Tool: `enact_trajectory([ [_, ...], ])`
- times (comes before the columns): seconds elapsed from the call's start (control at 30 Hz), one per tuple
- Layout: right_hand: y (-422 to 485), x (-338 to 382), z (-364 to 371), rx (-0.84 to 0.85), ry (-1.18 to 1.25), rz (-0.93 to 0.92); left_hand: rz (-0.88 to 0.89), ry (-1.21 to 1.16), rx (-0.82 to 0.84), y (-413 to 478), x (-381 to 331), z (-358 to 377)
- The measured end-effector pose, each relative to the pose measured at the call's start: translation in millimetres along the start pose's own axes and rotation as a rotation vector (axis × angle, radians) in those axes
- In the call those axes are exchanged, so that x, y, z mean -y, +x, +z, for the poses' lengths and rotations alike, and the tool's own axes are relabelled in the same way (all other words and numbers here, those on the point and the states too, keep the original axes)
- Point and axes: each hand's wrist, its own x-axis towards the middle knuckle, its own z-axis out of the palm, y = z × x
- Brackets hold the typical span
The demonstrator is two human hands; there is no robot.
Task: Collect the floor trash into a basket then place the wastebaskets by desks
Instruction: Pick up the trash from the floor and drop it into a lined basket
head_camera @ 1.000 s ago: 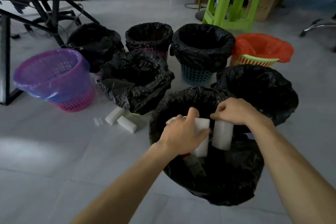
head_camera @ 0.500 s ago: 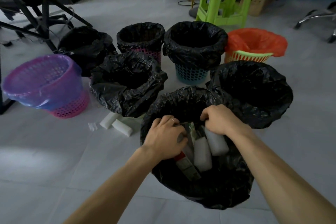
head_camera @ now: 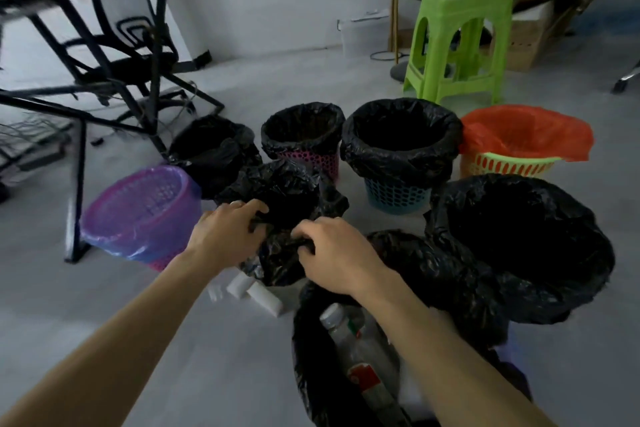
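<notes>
- Hands: left hand and right hand each curl fingers into crumpled black liner of middle basket, gripping its near rim; inside too dark to tell contents
- near basket, black-lined, under right forearm, holds clear plastic bottle and other trash, unclear
- white foam blocks on floor between those two baskets
- purple-lined basket at left, looks empty; orange-lined basket far right
- half a second ago both hands were down inside near basket with white foam pieces; now out and on next liner
- red label on bottle, writing unreadable
</notes>
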Motion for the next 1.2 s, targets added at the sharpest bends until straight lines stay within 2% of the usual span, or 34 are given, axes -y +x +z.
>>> enact_trajectory([
  [0.13,23,38,42,0.002,-0.071,-0.080,-0.226,0.073,0.125,-25,83,36],
  [0.2,29,56,71,0.036,-0.123,-0.090,-0.337,0.072,0.255,-40,119,65],
  [0.33,40,84,140,0.311,-0.309,-0.021,-0.436,-0.031,0.519,-62,173,140],
  [0.47,65,87,209,0.596,-0.407,0.138,-0.394,-0.139,0.627,-60,195,198],
  [0.6,90,58,262,0.635,-0.373,0.283,-0.256,-0.168,0.613,-38,196,225],
  [0.77,120,12,313,0.517,-0.326,0.452,-0.093,-0.173,0.504,2,202,250],
  [0.87,119,-10,335,0.499,-0.370,0.492,-0.011,-0.178,0.455,28,204,268],
  [0.97,108,-14,358,0.468,-0.437,0.519,0.101,-0.148,0.488,45,208,286],
  [1.1,120,-4,367,0.490,-0.435,0.598,0.109,-0.220,0.424,47,214,303],
  [1.2,122,4,365,0.528,-0.471,0.628,0.118,-0.166,0.389,33,214,305],
])
